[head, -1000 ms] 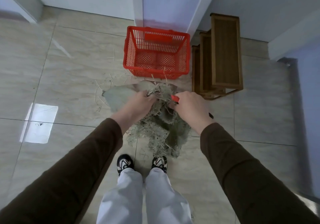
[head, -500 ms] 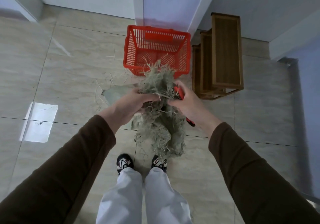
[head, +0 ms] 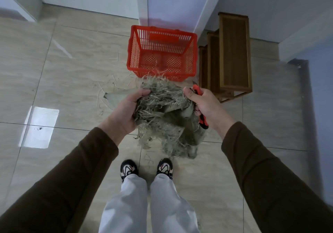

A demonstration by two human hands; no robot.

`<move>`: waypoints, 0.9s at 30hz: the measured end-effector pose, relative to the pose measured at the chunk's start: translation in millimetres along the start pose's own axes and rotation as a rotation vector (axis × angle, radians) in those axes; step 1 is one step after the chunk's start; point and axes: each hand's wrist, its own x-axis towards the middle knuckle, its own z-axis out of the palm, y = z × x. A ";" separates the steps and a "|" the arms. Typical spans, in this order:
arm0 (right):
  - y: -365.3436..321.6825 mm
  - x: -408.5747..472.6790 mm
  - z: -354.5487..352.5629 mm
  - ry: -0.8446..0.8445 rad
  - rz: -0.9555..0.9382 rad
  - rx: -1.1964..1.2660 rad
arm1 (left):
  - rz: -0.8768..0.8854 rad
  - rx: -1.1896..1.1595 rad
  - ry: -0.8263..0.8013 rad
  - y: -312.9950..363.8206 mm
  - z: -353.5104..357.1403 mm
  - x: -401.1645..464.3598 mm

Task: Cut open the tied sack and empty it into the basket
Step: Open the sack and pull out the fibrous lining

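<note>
Your left hand [head: 126,110] grips the sack [head: 173,123] of straw [head: 160,92]; your right hand [head: 205,106] pinches its other side, also clutching a cutter [head: 202,114] (red handle). The basket [head: 162,52] stands at twelve o'clock on the floor [head: 72,74].

Cutter [head: 201,106] mostly buried in my right hand [head: 207,106], blade end too small to read. My left hand [head: 126,110] fingertips vanish into the straw [head: 160,97]. Sack [head: 187,130] mouth hidden under the straw. Sleeves and trousers [head: 149,205] cut off at near edge.
</note>
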 end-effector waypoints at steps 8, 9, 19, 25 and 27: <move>-3.6 7.1 -12.8 0.122 0.004 -0.057 | -0.090 0.019 -0.050 9.4 -23.0 0.6; -3.2 9.6 -17.9 0.128 0.015 -0.027 | -0.096 0.032 -0.026 12.1 -29.7 1.4; -19.5 14.4 -32.0 0.035 0.070 0.105 | 0.271 1.139 0.131 19.9 -31.1 16.8; -47.8 22.0 -18.9 -0.009 0.059 0.261 | 0.302 1.319 0.301 30.8 -11.8 32.9; -49.5 25.2 -23.8 0.024 0.051 0.234 | 0.169 0.788 0.294 35.5 -11.1 31.3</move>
